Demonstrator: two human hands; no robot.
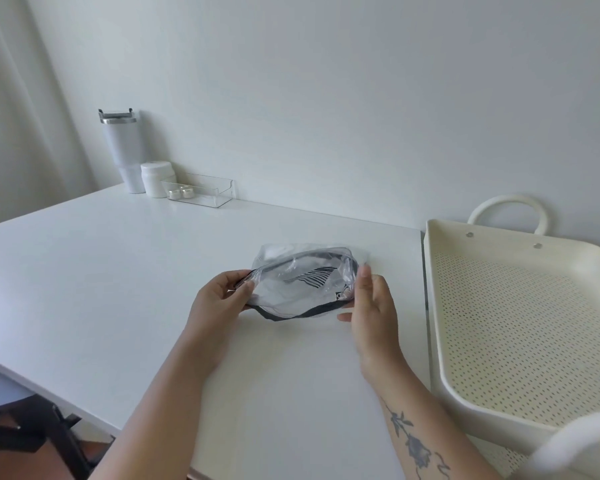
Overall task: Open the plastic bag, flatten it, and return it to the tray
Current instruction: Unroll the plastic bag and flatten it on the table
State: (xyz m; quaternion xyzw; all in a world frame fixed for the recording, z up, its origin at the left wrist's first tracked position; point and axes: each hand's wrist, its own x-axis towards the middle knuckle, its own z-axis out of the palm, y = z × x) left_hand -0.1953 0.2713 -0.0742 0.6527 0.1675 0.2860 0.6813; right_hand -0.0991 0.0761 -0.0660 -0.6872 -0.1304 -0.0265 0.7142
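A clear plastic bag (302,282) with a dark zip strip and a black striped print is held just above the white table, its mouth gaping open toward me. My left hand (219,296) pinches the bag's left end at the zip strip. My right hand (371,303) grips its right end, thumb under, fingers over the edge. The cream perforated tray (437,306) with looped handles stands to the right of the table, with nothing lying in it.
At the back left against the wall stand a white tumbler (123,150), a white jar (157,179) and a clear holder (201,192) with two small metal caps. The white table (101,271) ends near the tray. A dark stool (25,424) shows at lower left.
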